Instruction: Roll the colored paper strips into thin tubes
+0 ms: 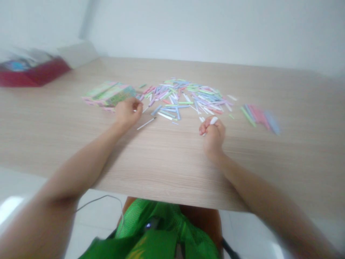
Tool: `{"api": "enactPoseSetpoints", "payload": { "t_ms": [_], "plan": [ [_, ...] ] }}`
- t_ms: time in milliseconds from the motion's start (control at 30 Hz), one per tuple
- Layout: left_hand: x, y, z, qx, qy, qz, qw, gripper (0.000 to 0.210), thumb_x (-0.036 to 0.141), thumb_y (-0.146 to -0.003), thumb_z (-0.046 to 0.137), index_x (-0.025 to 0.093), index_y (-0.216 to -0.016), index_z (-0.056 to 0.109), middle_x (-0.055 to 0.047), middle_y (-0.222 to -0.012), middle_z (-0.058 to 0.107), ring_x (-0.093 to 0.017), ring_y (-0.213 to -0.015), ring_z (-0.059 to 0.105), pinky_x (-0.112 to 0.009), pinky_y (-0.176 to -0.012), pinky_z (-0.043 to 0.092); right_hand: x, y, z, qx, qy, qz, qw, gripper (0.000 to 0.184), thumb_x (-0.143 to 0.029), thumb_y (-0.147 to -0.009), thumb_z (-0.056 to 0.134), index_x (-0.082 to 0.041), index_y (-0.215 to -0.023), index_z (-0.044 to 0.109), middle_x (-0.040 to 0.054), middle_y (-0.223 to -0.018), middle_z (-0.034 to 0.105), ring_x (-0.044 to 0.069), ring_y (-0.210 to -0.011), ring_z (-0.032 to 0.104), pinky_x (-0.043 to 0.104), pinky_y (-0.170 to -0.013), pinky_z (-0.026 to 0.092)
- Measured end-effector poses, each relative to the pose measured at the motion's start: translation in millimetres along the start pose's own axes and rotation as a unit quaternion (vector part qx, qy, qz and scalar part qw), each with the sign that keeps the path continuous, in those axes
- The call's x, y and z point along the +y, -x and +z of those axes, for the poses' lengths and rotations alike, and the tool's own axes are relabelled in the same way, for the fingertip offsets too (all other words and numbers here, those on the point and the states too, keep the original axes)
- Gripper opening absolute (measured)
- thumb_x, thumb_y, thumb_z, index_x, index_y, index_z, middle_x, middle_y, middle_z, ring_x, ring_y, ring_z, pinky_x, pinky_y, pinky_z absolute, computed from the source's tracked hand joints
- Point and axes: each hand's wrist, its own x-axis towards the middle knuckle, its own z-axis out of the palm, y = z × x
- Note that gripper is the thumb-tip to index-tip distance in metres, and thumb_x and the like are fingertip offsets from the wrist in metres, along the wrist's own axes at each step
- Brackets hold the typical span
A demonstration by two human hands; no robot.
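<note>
a red box (47, 73) stands at the far left of the table (167, 154), with blurred things in it; a pale box (78, 54) is just beside it, by the wall. next come the packs (104, 92), green and pink, lying in a stack. the left hand (127, 112) is at their near right corner, its fingers curled in with the thumb close to them; i cannot tell whether they meet or pinch anything. to the right of that hand a lone stick (146, 123), white with a dark end, lies aslant on the wood. below the table edge is green clothing (161, 233). the pile (185, 95) of loose sticks, in pink, green, blue, purple and white, spreads over the middle of the table, beyond and between the hands. at its near right side is the right hand (214, 135), fingers closed in a fist round a white piece (214, 120), which pokes out at the top. a small green bit (231, 116) lies just past it. farthest right, a row (259, 117) of green, pink and blue sticks lies side by side, blurred, apart from the pile.
</note>
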Motion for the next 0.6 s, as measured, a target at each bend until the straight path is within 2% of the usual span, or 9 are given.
{"api": "enactPoseSetpoints", "payload": {
  "t_ms": [100,167,333,433,500,600],
  "plan": [
    [-12,-6,-4.7,-0.023,-0.029,0.036,0.999,0.037,0.035,-0.087,0.047,0.015,-0.105,0.072,-0.008,-0.096,0.077,-0.021,-0.088,0.070,-0.029,-0.079,0.048,-5,1,-5,0.016,0.025,-0.082,0.996,0.013,-0.024,-0.081,0.041,-0.026,-0.070,0.034,-0.0029,-0.054,0.036,0.015,-0.050,0.040,0.028,-0.050,0.033],
    [-10,-7,-9.6,-0.073,-0.069,0.047,0.994,0.037,0.037,-0.086,0.049,0.017,-0.104,0.074,-0.008,-0.094,0.078,-0.022,-0.086,0.070,-0.028,-0.077,0.047,-4,5,-6,-0.004,0.036,-0.103,0.994,0.018,-0.028,-0.087,0.041,-0.027,-0.070,0.034,-0.0030,-0.054,0.035,0.015,-0.049,0.038,0.028,-0.049,0.030],
    [19,7,-17.7,-0.202,-0.222,0.096,0.949,0.038,0.046,-0.085,0.054,0.019,-0.100,0.075,-0.012,-0.098,0.078,-0.031,-0.096,0.072,-0.034,-0.079,0.050,9,11,-8,-0.040,0.079,-0.096,0.991,0.019,-0.028,-0.091,0.039,-0.026,-0.072,0.038,-0.0022,-0.057,0.041,0.014,-0.050,0.040,0.029,-0.051,0.030],
    [36,25,-12.1,-0.257,-0.290,0.113,0.915,0.037,0.030,-0.093,0.044,0.011,-0.110,0.070,-0.020,-0.104,0.076,-0.032,-0.099,0.072,-0.035,-0.079,0.052,15,9,-9,-0.049,0.091,-0.098,0.990,0.017,-0.023,-0.087,0.040,-0.025,-0.070,0.040,-0.0014,-0.059,0.044,0.015,-0.054,0.043,0.029,-0.053,0.032],
    [40,34,-7.5,-0.262,-0.307,0.122,0.907,0.042,0.017,-0.095,0.032,0.005,-0.118,0.065,-0.024,-0.106,0.073,-0.031,-0.099,0.073,-0.035,-0.076,0.053,14,9,-10,-0.060,0.098,-0.103,0.988,0.017,-0.020,-0.085,0.040,-0.025,-0.068,0.041,-0.0013,-0.058,0.045,0.015,-0.055,0.043,0.030,-0.054,0.031],
    [39,39,-5.7,-0.277,-0.309,0.128,0.901,0.040,0.014,-0.095,0.031,0.004,-0.115,0.064,-0.025,-0.105,0.073,-0.031,-0.101,0.073,-0.034,-0.078,0.054,9,13,-9,-0.092,0.114,-0.111,0.983,0.018,-0.018,-0.082,0.040,-0.025,-0.065,0.041,-0.0017,-0.057,0.043,0.015,-0.054,0.042,0.030,-0.056,0.030]
  ]
}}
